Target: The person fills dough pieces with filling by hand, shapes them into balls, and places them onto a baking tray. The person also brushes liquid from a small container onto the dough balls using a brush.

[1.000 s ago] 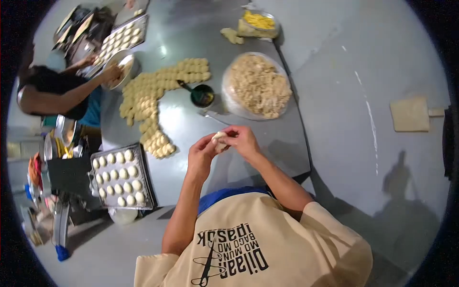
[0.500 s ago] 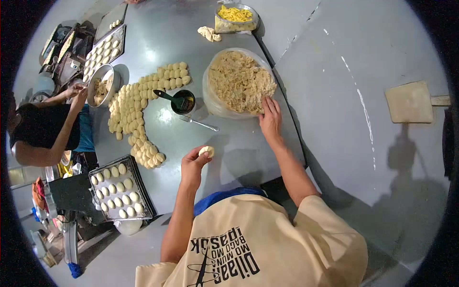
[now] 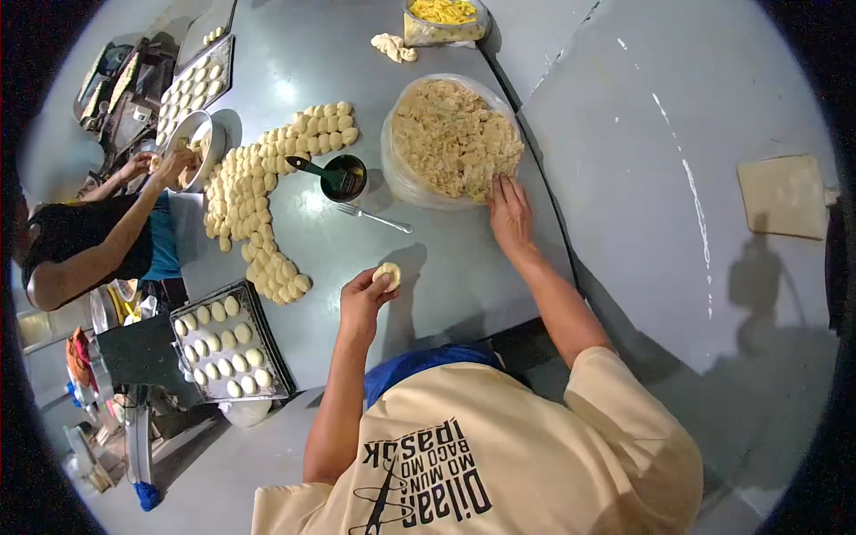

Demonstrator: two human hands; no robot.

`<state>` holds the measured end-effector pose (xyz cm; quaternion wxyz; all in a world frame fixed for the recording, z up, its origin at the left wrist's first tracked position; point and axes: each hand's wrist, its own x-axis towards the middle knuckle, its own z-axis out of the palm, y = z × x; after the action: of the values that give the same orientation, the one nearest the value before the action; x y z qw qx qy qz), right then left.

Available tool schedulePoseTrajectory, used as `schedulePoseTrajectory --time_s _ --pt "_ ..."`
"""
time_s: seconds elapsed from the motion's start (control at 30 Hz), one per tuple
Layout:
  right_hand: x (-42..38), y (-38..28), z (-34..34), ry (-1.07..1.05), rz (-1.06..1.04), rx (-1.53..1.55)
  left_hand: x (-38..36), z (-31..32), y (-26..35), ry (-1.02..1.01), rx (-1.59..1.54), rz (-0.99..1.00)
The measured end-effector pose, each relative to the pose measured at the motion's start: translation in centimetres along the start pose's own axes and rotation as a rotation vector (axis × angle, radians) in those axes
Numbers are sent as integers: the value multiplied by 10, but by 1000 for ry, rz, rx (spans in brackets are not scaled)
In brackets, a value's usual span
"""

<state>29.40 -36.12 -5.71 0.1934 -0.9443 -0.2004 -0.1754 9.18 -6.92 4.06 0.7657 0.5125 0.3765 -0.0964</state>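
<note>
Nearest, held up a flattened dough piece [image 3: 387, 274] in the fingertips of the left hand [image 3: 364, 299], above the grey table [image 3: 455, 267], much as half a second before, though a second before both hands had met around it. Reached out with the right hand [image 3: 509, 211], fingers spread flat and released, tips touching the near edge of the crumbly filling [image 3: 455, 135] heaped in a clear plastic-lined bowl [image 3: 399, 175]; had crept slightly further into the heap than in the frame before. To the left, sat a baking tray [image 3: 273, 349] with rows of shaped dough rounds [image 3: 220, 347]. Farther on, lay a fork [image 3: 373, 217] just beside a small dark cup [image 3: 346, 178] with a brush in it, then a wide spread of dough discs [image 3: 263, 187] on the table. Beyond, worked a co-worker's hand [image 3: 176, 165] at a metal bowl [image 3: 191, 138], with a second tray [image 3: 193, 85] behind and a tub of yellow strips [image 3: 442, 18] at the far end.
</note>
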Motion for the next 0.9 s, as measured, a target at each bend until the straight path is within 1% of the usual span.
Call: schedulePoseTrajectory --time_s 0.2,0.3,0.43,0.5,0.6,0.7,0.8,0.9 --pt "-5 12 10 -24 -45 -32 6 19 7 -36 62 -1" --pt "-3 14 10 -8 -105 -74 8 25 11 -48 84 -5" --pt "-4 15 7 -53 -135 -91 10 35 16 -93 98 -23" --pt "-5 15 7 -86 -133 -78 11 41 17 -109 122 -16" --pt "-12 14 5 -124 -172 -152 14 48 14 -112 156 38" --pt "-11 16 6 -157 -115 -80 21 47 14 -131 157 64" --pt "-16 12 -14 -415 77 9 15 47 23 -170 165 59" --pt "-8 -5 -48 -459 304 390 23 54 37 -197 165 78"
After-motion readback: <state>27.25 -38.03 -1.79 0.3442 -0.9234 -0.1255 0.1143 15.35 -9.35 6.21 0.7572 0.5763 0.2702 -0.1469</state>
